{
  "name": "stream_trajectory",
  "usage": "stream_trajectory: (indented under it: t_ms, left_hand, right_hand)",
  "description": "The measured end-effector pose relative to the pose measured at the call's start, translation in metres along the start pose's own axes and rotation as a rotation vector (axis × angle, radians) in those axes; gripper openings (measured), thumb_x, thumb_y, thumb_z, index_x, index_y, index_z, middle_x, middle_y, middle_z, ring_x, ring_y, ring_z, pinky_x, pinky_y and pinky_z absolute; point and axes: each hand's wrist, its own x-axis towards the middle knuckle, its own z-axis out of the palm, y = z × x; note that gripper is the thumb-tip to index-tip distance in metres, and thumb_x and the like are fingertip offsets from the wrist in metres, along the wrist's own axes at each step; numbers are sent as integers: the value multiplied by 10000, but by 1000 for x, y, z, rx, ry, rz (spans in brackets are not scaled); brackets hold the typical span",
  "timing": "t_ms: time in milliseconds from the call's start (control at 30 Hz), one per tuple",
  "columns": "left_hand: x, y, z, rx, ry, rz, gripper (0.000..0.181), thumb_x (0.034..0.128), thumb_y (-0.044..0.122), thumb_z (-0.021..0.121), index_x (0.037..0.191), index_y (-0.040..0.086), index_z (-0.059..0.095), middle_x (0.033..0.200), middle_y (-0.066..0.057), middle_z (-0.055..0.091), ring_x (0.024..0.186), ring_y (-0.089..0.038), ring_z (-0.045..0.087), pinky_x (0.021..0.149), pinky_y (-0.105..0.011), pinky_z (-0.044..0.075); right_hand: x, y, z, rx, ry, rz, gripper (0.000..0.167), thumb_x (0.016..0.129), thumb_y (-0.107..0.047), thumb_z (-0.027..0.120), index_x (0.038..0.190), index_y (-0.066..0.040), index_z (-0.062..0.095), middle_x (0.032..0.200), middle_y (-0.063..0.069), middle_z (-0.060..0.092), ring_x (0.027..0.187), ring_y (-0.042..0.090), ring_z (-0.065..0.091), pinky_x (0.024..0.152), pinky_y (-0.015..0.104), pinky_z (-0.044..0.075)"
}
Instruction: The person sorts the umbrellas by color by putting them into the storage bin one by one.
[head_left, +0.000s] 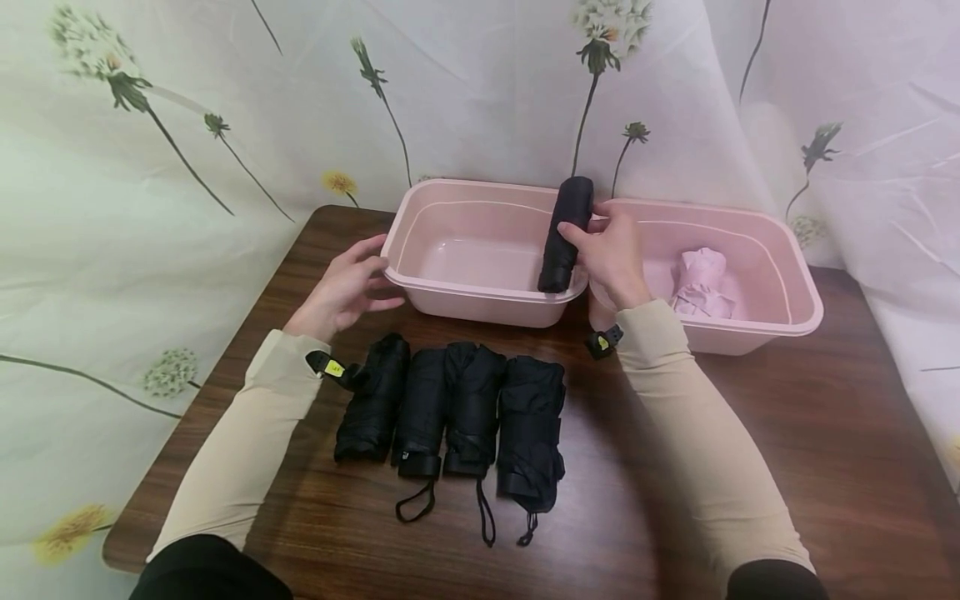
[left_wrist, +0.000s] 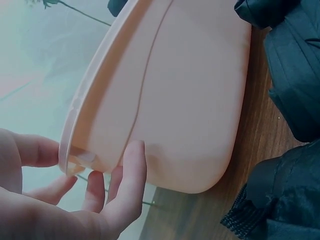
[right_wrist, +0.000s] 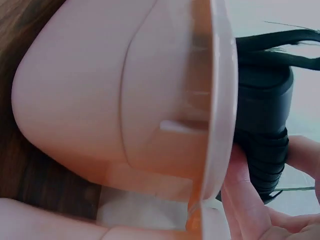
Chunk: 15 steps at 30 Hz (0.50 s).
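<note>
My right hand (head_left: 609,250) grips a folded black umbrella (head_left: 566,237) over the right end of the left pink basin (head_left: 480,293). In the right wrist view the umbrella's end cap (right_wrist: 265,100) and dark strap show just past the basin rim. At that basin's left end, my left hand (head_left: 348,287) holds the rim; the left wrist view shows fingers (left_wrist: 40,150) against the edge. Nearer to me, several folded black umbrellas (head_left: 472,408) lie side by side on the table, some with wrist loops toward me.
A second pink basin (head_left: 750,340) stands against the right of the first, with a pink folded bundle (head_left: 702,283) inside. Both are on a dark wooden table (head_left: 787,467). Behind hangs a white cloth (head_left: 480,92) printed with dandelions.
</note>
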Motion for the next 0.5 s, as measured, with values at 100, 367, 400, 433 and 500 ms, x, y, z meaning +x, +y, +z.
stream_trajectory:
  t_ms: [100,367,400,433,500]
  left_hand:
    - [1,0,0,0,-1,-1,532,1005,153,474,1500,278,322,1423,-112,398,1008,-183,603,877,-483,555]
    - [0,-1,1,10,-1,-9,534,1004,166,485,1499,283,321,1425,-110,398,1023,-189,599,911,-500,537]
    - [0,0,0,11,-1,-10,536,1003,164,485,1499,284,321,1426,-108,397,1026,-190,598,910,-496,539]
    - [0,0,0,10,-1,-10,537,1003,161,484,1499,285,321,1430,-107,395,1030,-192,597,914,-498,537]
    - [0,1,0,11,-2,-7,541,1002,154,481,1500,285,320,1437,-106,390,1038,-198,593,926,-505,529]
  right_hand:
    - [1,0,2,-16,4,4,661,890,-285,683,1432,-24,409,1212,180,593,992,253,620,824,334,568]
    - [0,1,6,-50,6,-1,600,904,-197,657,1418,-6,411,1230,171,592,826,218,616,665,250,540]
    - [0,0,6,-34,3,-6,580,906,-157,640,1416,-6,409,1248,171,581,850,227,618,676,263,551]
    - [-1,-1,5,-28,1,-18,561,905,-126,622,1410,-4,411,1266,175,570,872,237,623,689,281,562]
    - [-3,-3,2,-40,4,-59,533,898,-81,589,1396,1,418,1291,177,554,944,250,619,744,315,571]
